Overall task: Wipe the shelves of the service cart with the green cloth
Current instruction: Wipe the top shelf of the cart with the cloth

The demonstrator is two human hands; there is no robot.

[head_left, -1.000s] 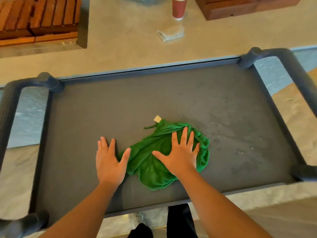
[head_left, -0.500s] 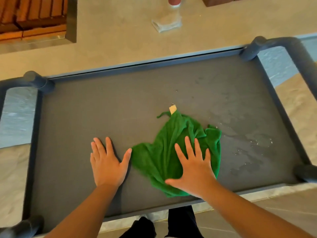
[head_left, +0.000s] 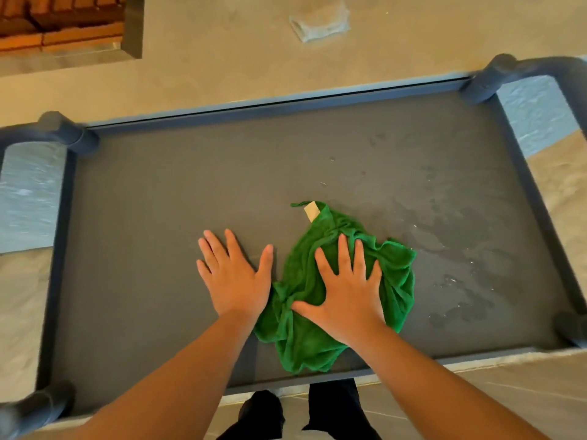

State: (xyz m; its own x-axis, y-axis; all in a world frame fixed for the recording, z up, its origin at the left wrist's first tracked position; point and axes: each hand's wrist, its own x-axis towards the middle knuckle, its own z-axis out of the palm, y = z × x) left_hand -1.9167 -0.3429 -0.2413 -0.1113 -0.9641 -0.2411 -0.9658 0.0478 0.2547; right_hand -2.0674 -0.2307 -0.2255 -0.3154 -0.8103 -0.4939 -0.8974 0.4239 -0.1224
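On the service cart's top shelf (head_left: 158, 217), the green cloth (head_left: 301, 344) lies bunched near the front edge, long axis front to back. Just right of it spread wet smears (head_left: 460, 265). The right-hand grip (head_left: 346, 293) presses it flat, fingers splayed; the left-hand grip (head_left: 235, 277) rests flat on bare shelf alongside, holding nothing. Its beige tag (head_left: 311, 211) shows no readable writing.

Bare left forearm (head_left: 178, 376) and right forearm (head_left: 422, 376) reach forward, converging. left hand (head_left: 233, 277): flat, palm down, fingers straight, thumb spread rightward. right hand (head_left: 346, 293): flat, palm down, fingers splayed, thumb leftward. Hands near, not touching.
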